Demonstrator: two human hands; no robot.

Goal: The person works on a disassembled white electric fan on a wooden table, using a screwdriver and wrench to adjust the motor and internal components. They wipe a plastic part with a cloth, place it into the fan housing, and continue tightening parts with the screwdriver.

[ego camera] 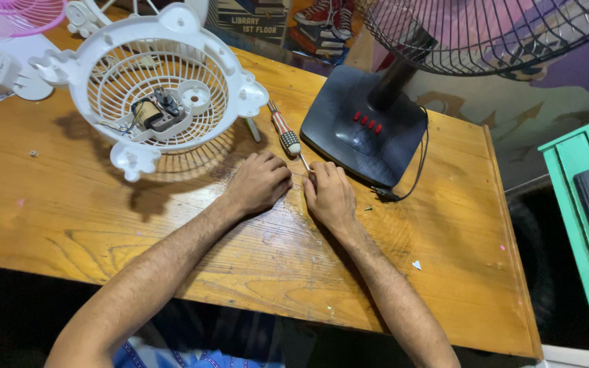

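Two hands meet at the screwdriver (288,136) tip | left hand (259,182) curled loosely, holding nothing visible | right hand (328,196) pinching shaft, steadying it | white fan grille (155,85) beyond left knuckles

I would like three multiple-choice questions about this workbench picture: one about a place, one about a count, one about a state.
1. Where does the screwdriver lie?
A. between the white fan housing and the dark fan base
B. on the green shelf
C. inside the housing

2. How many red buttons does the base carry?
A. two
B. four
C. six

3. How is the white housing?
A. closed by a grille
B. broken in two
C. open, motor exposed

Answers: 1 A, it rests on the table between them, tip by the right hand; 2 B, four in a row; 3 C, wires and motor show.
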